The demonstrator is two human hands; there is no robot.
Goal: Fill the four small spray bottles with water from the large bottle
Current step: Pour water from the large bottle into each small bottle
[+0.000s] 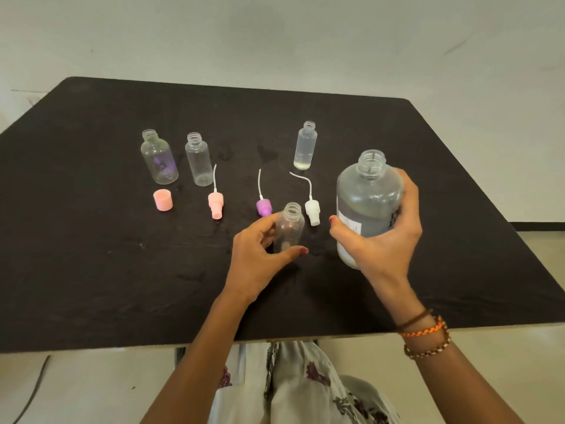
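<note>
Black tabletop (pixel 122 270) carries everything I see. My right hand (pixel 388 240) grips the large bottle (pixel 367 203), uncapped and lifted near the right side. My left hand (pixel 260 255) pinches a small clear bottle (pixel 290 228) standing at centre. Three more small bottles stand open farther back: two at the left (pixel 159 160) (pixel 198 160), one (pixel 305 146) holding a little water. Pink (pixel 215 205), purple (pixel 264 207) and white (pixel 312 211) spray heads and a pink cap (pixel 163 200) lie between.
</note>
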